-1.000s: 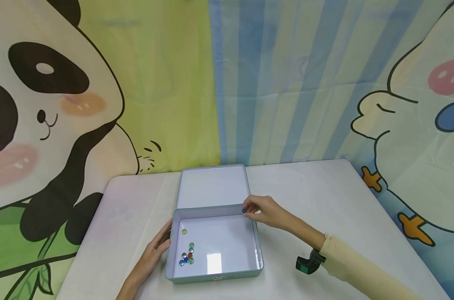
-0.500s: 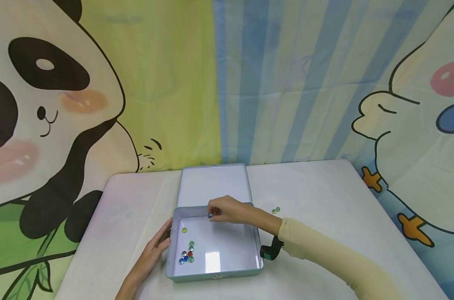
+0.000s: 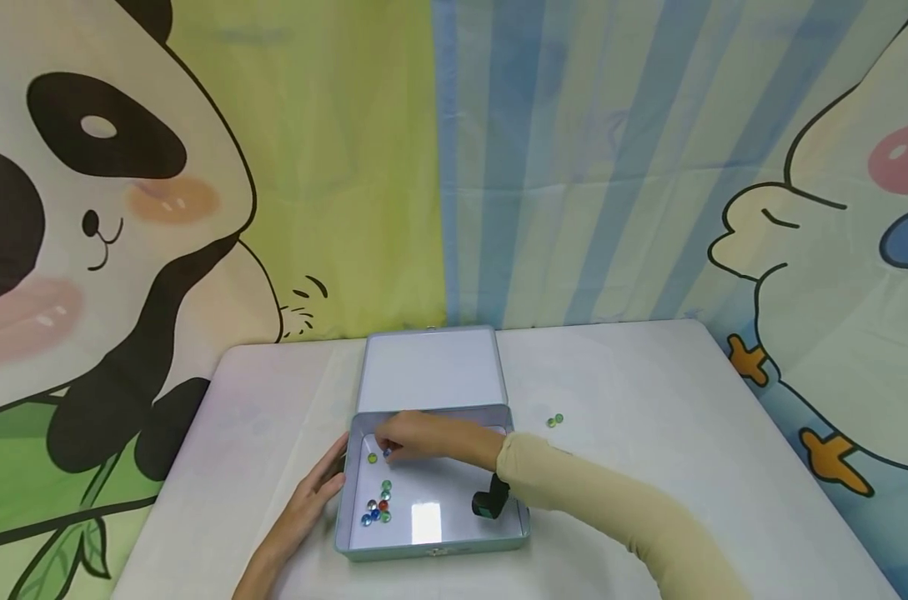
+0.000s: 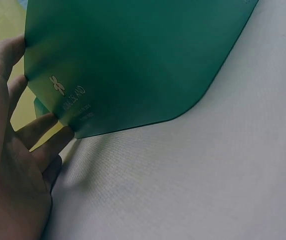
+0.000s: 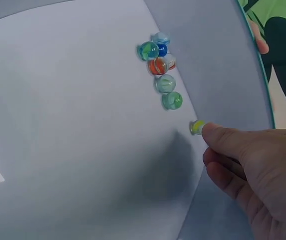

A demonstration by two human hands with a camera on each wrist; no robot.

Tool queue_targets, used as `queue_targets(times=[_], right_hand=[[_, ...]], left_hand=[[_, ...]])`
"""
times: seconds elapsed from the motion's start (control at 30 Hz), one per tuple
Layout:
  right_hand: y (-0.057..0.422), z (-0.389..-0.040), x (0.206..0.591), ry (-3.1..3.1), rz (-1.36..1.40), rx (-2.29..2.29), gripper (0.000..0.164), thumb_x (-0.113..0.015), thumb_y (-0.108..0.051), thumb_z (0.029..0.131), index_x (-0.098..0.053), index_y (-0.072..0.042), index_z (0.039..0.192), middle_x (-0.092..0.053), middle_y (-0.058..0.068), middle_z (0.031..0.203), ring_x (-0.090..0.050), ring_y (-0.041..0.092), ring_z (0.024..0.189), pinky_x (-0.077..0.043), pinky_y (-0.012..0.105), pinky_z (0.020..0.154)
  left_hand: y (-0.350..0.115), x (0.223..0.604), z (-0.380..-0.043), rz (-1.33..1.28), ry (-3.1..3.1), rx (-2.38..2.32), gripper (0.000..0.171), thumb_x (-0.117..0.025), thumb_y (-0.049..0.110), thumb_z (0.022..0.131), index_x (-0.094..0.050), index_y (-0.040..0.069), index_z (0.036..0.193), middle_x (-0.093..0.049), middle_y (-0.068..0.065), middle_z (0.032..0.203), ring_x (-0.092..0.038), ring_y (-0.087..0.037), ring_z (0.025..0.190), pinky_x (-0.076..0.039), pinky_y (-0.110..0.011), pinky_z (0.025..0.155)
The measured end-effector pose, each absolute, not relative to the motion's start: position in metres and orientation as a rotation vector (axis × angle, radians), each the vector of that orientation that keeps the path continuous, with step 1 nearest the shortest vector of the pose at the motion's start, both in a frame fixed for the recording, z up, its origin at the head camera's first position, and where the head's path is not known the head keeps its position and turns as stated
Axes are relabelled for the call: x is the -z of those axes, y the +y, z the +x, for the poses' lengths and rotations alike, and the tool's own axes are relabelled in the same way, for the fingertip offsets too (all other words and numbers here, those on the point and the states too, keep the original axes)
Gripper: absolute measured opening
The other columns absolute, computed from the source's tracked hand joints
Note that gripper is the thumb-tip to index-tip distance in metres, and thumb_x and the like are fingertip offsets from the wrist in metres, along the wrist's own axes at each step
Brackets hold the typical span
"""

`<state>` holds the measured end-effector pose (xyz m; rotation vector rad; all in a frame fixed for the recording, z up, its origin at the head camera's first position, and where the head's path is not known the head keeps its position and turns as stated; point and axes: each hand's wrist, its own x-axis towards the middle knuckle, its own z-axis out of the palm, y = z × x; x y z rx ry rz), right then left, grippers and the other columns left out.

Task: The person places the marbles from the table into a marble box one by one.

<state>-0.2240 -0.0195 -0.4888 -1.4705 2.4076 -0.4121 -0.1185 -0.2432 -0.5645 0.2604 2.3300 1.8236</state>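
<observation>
A light green metal tin (image 3: 479,546) with white inner walls stands with its lid (image 3: 433,369) folded back behind it. Inside, my right hand (image 3: 416,435) pinches a small blue marble (image 3: 387,452) over the tin's left part. Close by lies a yellow-green marble (image 5: 197,127). Along the left wall is a cluster of several glass marbles, among them an orange-red marble (image 5: 158,66), a dark blue marble (image 5: 162,49) and a green marble (image 5: 172,101). My left hand (image 3: 305,504) rests extended fingers against the tin's outer left side, whose green surface (image 4: 123,65) fills much of the left wrist view.
Two yellow-green marbles (image 3: 554,421) lie on the white tablecloth (image 3: 611,375) right of the tin. A cartoon-printed curtain (image 3: 348,167) hangs behind the table. A black wrist device (image 3: 491,498) hangs under my right forearm, over the tin.
My right hand has carried the blue marble leftward from the tin's back right corner to near the yellow-green marble. The two marbles on the cloth came into view. My left hand stays put.
</observation>
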Motion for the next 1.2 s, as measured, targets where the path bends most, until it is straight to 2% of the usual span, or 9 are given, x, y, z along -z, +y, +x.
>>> queue_targets(times=[0.37, 0.73, 0.87, 1.0, 1.2], right_hand=[[-0.029, -0.224, 0.511, 2.384, -1.384, 0.524, 0.014, -0.072, -0.019, 0.088, -0.064, -0.007, 0.090, -0.067, 0.000, 0.082, -0.047, -0.001, 0.068, -0.038, 0.005, 0.061], [-0.030, -0.224, 0.514, 2.387, -1.294, 0.518, 0.014, -0.072, -0.018, 0.088, -0.065, -0.008, 0.094, -0.066, -0.002, 0.085, -0.049, -0.002, 0.070, -0.039, 0.005, 0.062], [-0.029, -0.224, 0.512, 2.399, -1.253, 0.484, 0.015, -0.072, -0.017, 0.087, -0.066, -0.008, 0.098, -0.066, -0.002, 0.085, -0.049, -0.002, 0.071, -0.040, 0.006, 0.063], [-0.021, -0.221, 0.505, 2.382, -1.230, 0.480, 0.022, -0.071, -0.014, 0.088, -0.066, -0.006, 0.108, -0.066, -0.001, 0.086, -0.050, 0.000, 0.072, -0.042, 0.007, 0.064], [0.021, -0.216, 0.484, 2.303, -1.264, 0.676, 0.025, -0.065, -0.011, 0.092, -0.065, -0.003, 0.116, -0.067, 0.002, 0.093, -0.054, 0.001, 0.079, -0.046, 0.010, 0.072]], left_hand=[[-0.245, 0.566, -0.120, 0.249, 2.334, -1.809, 0.056, -0.041, 0.017, 0.103, -0.023, 0.031, 0.155, -0.025, -0.010, 0.161, -0.034, 0.014, 0.132, -0.029, -0.008, 0.103], [-0.245, 0.568, -0.121, 0.246, 2.327, -1.816, 0.056, -0.042, 0.018, 0.103, -0.023, 0.031, 0.154, -0.024, -0.011, 0.161, -0.033, 0.015, 0.130, -0.029, -0.008, 0.103], [-0.243, 0.568, -0.122, 0.268, 2.327, -1.829, 0.056, -0.042, 0.016, 0.103, -0.024, 0.029, 0.155, -0.024, -0.013, 0.161, -0.033, 0.014, 0.131, -0.030, -0.009, 0.104], [-0.243, 0.568, -0.121, 0.290, 2.327, -1.839, 0.057, -0.041, 0.015, 0.103, -0.023, 0.028, 0.155, -0.023, -0.014, 0.161, -0.033, 0.015, 0.132, -0.028, -0.007, 0.104], [-0.245, 0.568, -0.121, 0.332, 2.360, -1.824, 0.057, -0.041, 0.012, 0.103, -0.023, 0.025, 0.155, -0.023, -0.018, 0.160, -0.032, 0.018, 0.130, -0.028, -0.006, 0.103]])
